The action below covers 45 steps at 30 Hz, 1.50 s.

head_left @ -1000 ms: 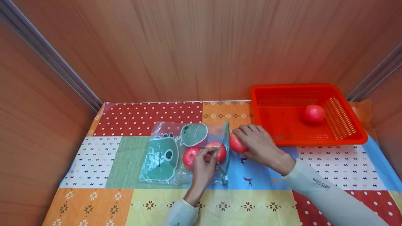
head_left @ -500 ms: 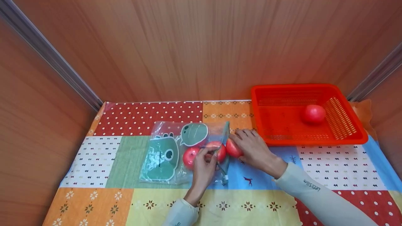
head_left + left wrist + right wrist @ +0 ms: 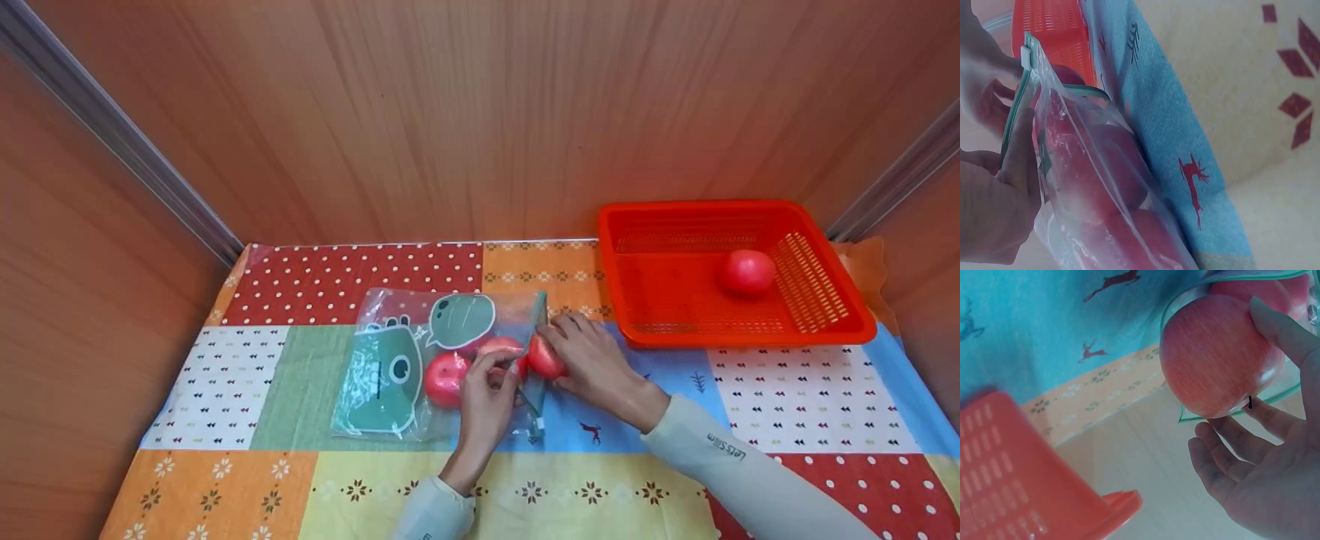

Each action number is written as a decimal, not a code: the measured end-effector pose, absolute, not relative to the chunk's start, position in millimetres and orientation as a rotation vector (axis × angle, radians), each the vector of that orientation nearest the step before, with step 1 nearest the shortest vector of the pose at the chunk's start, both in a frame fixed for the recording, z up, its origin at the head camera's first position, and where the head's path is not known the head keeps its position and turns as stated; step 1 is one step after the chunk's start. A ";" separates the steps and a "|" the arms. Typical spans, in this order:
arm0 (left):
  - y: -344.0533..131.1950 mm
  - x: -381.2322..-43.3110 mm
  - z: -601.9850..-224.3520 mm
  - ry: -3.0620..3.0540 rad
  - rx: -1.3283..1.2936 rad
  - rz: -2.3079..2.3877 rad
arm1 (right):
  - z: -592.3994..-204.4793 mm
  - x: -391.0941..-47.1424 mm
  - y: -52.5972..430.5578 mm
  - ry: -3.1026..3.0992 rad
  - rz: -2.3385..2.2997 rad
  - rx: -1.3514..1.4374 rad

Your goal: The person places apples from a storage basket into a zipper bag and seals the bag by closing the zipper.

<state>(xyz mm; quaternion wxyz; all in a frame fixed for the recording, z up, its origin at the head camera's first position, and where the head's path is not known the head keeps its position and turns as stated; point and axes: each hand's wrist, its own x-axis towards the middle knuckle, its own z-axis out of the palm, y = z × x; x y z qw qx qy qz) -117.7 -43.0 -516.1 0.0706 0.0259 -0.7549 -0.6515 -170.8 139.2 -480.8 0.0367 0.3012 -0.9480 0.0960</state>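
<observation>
A clear zip bag [image 3: 457, 420] with green cartoon prints lies on the cloth, its green-edged mouth facing right. My left hand [image 3: 486, 401] pinches the upper edge of that mouth, holding it apart. My right hand [image 3: 600, 367] grips a red apple [image 3: 546, 357] at the opening; in the right wrist view the apple [image 3: 1213, 357] sits within the green rim, thumb on one side and fingers on the other. Inside the bag are more apples [image 3: 447, 380], partly hidden by my left hand. The left wrist view shows the white slider [image 3: 1026, 57] at one end of the zip.
At the back right stands a red plastic basket [image 3: 750, 339] with slotted walls, holding one apple [image 3: 748, 271]. A patchwork cloth [image 3: 420, 491] covers the table. Wood-grain panels [image 3: 450, 112] rise behind and at both sides.
My right hand has moved left with its apple, from outside the bag into its mouth. The apples inside have shifted slightly left. My left hand has stayed in place.
</observation>
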 end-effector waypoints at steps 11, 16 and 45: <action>-44.0 -116.2 -516.7 -2.222 0.067 -1.943 | -488.2 -170.4 128.9 -2.933 0.423 0.900; -44.0 -115.4 -515.2 -2.225 0.107 -1.977 | -490.8 -170.9 124.1 -2.919 0.420 0.913; -43.9 -112.5 -511.4 -2.163 0.166 -2.010 | -509.1 -168.3 103.1 -2.876 0.401 1.102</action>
